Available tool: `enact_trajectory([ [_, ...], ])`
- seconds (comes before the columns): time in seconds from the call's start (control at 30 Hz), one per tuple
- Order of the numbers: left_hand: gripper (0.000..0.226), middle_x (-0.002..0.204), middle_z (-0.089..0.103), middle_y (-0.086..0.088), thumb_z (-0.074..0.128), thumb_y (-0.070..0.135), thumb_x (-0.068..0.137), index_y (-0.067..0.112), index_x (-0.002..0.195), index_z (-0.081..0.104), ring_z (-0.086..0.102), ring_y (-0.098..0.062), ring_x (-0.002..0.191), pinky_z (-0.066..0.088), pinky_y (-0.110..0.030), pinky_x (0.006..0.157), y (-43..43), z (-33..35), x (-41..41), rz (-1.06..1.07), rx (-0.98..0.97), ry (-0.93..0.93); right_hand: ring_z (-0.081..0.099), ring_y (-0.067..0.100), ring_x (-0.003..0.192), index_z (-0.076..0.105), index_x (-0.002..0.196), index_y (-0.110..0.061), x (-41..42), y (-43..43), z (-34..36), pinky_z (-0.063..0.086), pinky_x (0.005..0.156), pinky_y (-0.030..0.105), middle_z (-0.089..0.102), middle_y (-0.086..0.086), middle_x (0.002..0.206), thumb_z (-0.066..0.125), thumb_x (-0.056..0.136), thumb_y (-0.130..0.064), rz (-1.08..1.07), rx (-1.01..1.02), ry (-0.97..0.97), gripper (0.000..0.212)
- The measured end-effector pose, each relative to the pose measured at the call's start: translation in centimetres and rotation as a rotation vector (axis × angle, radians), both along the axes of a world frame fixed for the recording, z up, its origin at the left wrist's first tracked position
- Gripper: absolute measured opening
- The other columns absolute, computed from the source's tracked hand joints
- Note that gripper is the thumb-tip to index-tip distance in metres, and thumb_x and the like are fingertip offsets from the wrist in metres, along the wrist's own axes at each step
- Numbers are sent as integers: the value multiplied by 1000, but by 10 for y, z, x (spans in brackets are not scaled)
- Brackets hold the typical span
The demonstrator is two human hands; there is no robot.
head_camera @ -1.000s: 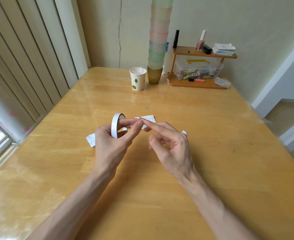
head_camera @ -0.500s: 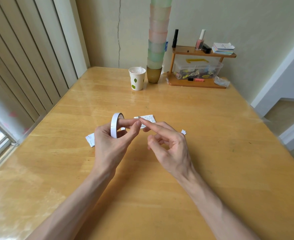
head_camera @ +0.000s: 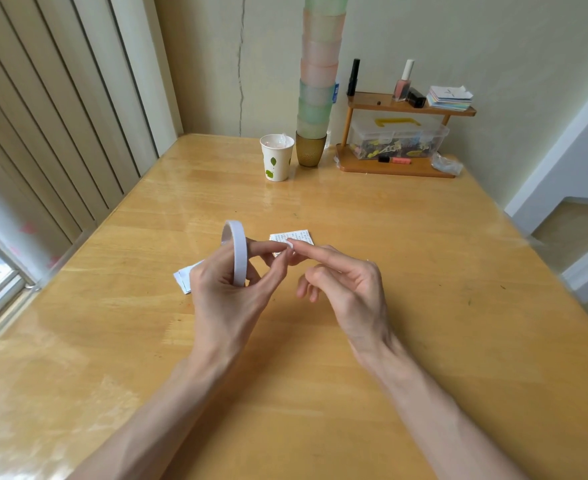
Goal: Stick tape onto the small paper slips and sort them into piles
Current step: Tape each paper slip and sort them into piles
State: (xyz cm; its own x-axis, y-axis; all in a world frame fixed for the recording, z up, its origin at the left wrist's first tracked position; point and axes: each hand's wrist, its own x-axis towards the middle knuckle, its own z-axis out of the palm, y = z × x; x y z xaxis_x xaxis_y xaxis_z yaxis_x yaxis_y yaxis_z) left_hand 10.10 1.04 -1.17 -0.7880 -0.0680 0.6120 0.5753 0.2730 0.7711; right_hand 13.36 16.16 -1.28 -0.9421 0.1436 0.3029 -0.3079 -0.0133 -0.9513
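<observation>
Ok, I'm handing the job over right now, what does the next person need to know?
The left grip holds the tape upright above the table.
The right grip holds nothing; its index tip meets the left fingertips, likely at the tape's end.
A printed slip lies beyond the grips; folded slips lie left, partly hidden.
Done: cannot tell. Left: pull tape, stick, sort.
</observation>
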Motion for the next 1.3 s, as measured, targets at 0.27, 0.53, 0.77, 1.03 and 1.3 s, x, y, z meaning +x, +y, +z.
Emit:
enact_trajectory([
  [0.27, 6, 75, 73, 6, 87, 13, 85, 14, 89, 82, 54, -18, 50, 47, -29, 54, -2, -2, -1, 49, -65, 96, 62, 20, 63, 78, 118, -13, 1, -1, 0, 48, 63, 27, 75, 5, 97, 54, 84, -1, 14, 19, 10, 43],
  [0.53, 10, 75, 71, 7, 85, 17, 85, 21, 85, 76, 58, -18, 54, 50, -33, 57, -2, -2, -1, 10, -33, -22, 65, 13, 67, 72, 126, -33, 3, -4, -2, 54, 72, 30, 73, -8, 103, 56, 83, -5, -16, 240, 52, 53],
  [0.77, 16, 69, 65, 7, 83, 12, 83, 22, 78, 71, 46, -8, 47, 38, -17, 53, 0, 0, 1, -44, 40, -183, 63, 12, 67, 70, 125, -38, 4, -5, -2, 56, 72, 42, 74, -11, 107, 57, 84, -6, -37, 301, 59, 54],
  [1.03, 14, 63, 60, 10, 80, 7, 83, 12, 75, 70, 40, -6, 43, 33, -13, 49, 2, 5, 3, -95, 76, -247, 64, 12, 65, 77, 119, -22, 4, -4, 0, 50, 68, 25, 73, -12, 98, 56, 83, -5, -36, 178, 7, 45],
  [1.3, 12, 61, 55, 14, 81, 12, 88, 12, 78, 74, 37, -6, 42, 30, -13, 47, 1, 9, 3, -151, 129, -271, 63, 18, 63, 79, 112, -20, 3, 0, 5, 48, 65, 28, 75, 2, 95, 55, 84, -7, -61, 31, -22, 40],
])
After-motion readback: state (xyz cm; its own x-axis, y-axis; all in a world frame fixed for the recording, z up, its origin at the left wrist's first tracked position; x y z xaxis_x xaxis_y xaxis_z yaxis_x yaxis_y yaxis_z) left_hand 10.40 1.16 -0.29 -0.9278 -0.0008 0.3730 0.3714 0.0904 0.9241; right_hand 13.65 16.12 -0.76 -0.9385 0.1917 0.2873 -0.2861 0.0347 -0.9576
